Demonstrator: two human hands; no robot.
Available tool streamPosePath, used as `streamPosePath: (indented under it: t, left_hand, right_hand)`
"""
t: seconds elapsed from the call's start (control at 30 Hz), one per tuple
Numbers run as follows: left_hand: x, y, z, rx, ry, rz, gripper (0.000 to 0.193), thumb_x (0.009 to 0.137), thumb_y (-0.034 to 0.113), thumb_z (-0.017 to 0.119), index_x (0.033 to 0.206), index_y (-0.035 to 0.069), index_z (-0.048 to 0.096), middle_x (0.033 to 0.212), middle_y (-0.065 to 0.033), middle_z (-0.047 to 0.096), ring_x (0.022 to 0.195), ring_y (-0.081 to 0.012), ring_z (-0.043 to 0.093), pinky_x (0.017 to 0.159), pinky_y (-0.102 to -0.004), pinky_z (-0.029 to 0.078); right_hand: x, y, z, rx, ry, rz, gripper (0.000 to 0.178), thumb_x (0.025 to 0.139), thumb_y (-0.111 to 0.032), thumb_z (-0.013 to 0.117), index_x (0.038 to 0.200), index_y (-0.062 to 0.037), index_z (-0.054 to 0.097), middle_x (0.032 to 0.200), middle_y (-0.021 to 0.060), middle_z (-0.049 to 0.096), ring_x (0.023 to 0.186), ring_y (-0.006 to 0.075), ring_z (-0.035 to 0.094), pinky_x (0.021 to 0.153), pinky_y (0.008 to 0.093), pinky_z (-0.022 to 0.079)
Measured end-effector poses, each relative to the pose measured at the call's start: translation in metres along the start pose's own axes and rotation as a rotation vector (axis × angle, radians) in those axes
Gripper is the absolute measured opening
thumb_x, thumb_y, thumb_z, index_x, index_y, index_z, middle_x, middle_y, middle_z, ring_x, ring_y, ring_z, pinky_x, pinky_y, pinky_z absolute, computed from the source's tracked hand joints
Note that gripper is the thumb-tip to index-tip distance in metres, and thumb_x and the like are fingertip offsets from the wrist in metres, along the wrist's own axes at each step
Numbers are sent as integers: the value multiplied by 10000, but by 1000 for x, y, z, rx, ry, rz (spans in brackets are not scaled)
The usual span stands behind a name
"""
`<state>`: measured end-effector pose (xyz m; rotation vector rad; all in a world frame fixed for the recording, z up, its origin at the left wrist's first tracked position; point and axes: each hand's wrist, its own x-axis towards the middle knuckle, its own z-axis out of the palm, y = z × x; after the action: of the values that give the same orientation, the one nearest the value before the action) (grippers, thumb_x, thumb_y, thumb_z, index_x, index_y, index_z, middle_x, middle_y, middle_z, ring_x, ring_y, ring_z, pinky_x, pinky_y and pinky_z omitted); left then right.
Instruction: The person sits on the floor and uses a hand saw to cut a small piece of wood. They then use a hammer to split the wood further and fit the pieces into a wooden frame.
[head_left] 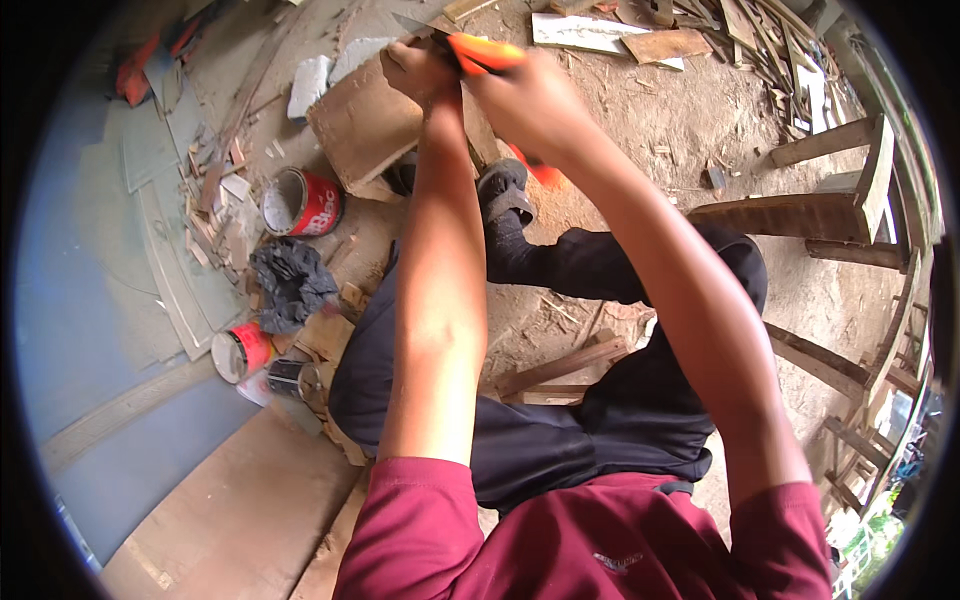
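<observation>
At the far top of the view, my right hand (525, 95) is closed round the orange and black handle of a handsaw (480, 52). Its thin grey blade points away to the upper left; most of it is hidden or blurred. Right beside it, my left hand (420, 72) is closed, its fingers folded over something the view does not show clearly. Below both hands stands a brown wooden block (368, 128), with a narrow strip of wood (480, 130) along its right side. My sandalled foot (505, 195) rests just nearer than the block.
A red paint tin (302, 203), a crumpled black bag (292, 283) and a smaller red tin (242, 352) stand to the left. An orange object (540, 168) lies blurred beside my foot. Wooden frames (790, 215) line the right; scrap boards (600, 32) lie at the back.
</observation>
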<state>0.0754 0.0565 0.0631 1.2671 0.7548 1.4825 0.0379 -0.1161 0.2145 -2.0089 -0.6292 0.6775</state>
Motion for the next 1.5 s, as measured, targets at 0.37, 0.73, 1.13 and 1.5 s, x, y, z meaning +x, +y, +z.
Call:
streamPosePath:
  t: [0.37,0.73,1.13,1.5]
  left_hand:
    - [16,22,-14,-2,122,-130,327,898,238,430,750,-23,560,791,-134,597,727,-248,552,720,-393,452]
    - [27,-25,-1,-308,76,-268,324,902,245,416,809,-45,526,795,-163,610,681,-262,562,661,-399,477]
    - [8,-11,-16,274,67,207,342,941,255,403,798,-30,526,754,-137,588,649,-251,549,624,-379,456]
    - [18,15,-6,-181,-25,-300,352,938,289,384,886,-40,498,897,-134,576,763,-219,563,691,-379,490]
  right_hand:
    - [-101,25,-31,128,-68,-85,241,851,-152,557,934,46,667,662,130,635,635,178,644,645,331,501]
    - [37,-15,18,-7,76,-184,337,824,-265,574,768,64,622,589,91,585,549,172,564,528,360,464]
    - [-38,30,-10,-95,27,-260,295,866,-202,570,983,57,647,683,110,618,629,183,596,578,322,460]
    - [14,59,25,352,41,-419,442,973,-365,545,1249,-28,476,838,209,665,807,322,679,721,408,508]
